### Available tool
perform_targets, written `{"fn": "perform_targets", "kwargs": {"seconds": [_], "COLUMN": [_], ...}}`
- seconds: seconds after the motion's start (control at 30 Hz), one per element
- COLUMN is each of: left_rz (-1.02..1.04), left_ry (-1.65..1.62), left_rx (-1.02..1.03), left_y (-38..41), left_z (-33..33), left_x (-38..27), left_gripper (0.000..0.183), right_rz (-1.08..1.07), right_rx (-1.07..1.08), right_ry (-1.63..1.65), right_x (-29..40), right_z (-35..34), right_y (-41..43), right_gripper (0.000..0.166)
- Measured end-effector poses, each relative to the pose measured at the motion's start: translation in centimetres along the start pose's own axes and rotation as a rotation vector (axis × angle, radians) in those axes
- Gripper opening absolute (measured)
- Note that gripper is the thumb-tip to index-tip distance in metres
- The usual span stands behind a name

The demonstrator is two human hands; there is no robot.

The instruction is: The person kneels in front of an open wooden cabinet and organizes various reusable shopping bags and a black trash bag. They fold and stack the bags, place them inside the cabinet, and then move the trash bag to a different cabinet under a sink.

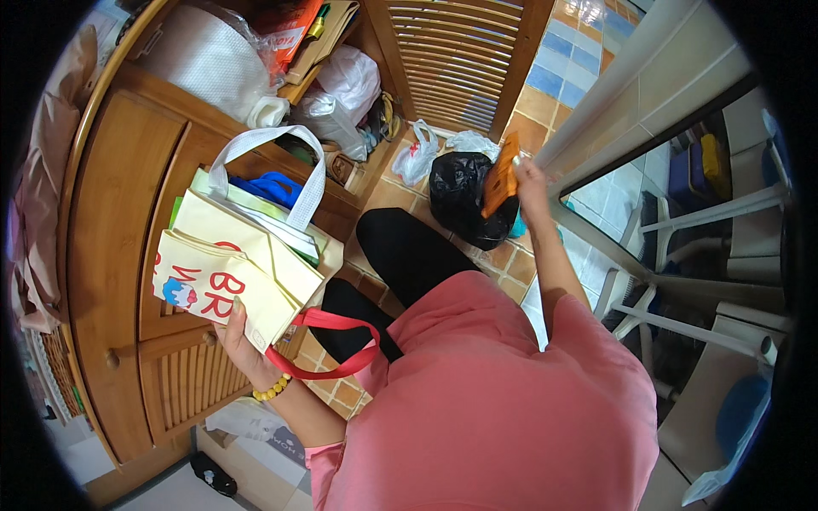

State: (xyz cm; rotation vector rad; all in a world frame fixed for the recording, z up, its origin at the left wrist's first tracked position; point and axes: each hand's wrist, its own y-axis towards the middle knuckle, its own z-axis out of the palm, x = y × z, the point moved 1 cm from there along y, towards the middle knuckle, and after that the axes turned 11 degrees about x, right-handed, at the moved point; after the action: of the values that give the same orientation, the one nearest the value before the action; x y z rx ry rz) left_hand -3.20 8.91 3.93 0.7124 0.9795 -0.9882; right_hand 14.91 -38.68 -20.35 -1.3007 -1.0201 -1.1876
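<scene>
My left hand [239, 342] grips the lower edge of a stack of folded bags [255, 281], cream ones with red lettering in front. A white woven handle [271, 137] loops above the stack and a red strap [345, 370] hangs beside my wrist. Something blue [271, 190] shows between the bags. My right hand [532, 185] is closed on a flat orange packet or folded bag [501, 175], held tilted over a black plastic bag [463, 198] on the tiled floor. Where the orange thing ends behind my fingers is hidden.
On the left stands a wooden cabinet [108, 268] with an open louvred door [454, 57]. Its shelves hold a white textured roll [198, 61], paper bags [323, 38] and plastic bags [348, 76]. A small white plastic bag [415, 156] lies near the door. A broom [617, 294] leans at right.
</scene>
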Motion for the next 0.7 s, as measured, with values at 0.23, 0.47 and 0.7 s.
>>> {"fn": "perform_targets", "kwargs": {"seconds": [0.23, 0.47, 0.7], "left_rz": [-0.035, -0.206, -0.323], "left_ry": [0.148, 0.124, 0.085], "left_rx": [-0.007, 0.123, 0.188], "left_y": [-1.6, -3.1, -2.8], "left_z": [2.0, 6.9, 8.8], "left_x": [-0.3, 3.4, 5.7], "left_gripper": [0.061, 0.057, 0.053], "right_rz": [-0.114, -0.257, -0.263], "right_rx": [0.317, 0.497, 0.659], "right_ry": [0.771, 1.024, 1.210], "right_x": [10.5, 13.8, 17.3], "right_z": [-0.5, 0.7, 3.0], "right_y": [-1.4, -1.6, -2.1], "right_gripper": [0.029, 0.034, 0.040]}}
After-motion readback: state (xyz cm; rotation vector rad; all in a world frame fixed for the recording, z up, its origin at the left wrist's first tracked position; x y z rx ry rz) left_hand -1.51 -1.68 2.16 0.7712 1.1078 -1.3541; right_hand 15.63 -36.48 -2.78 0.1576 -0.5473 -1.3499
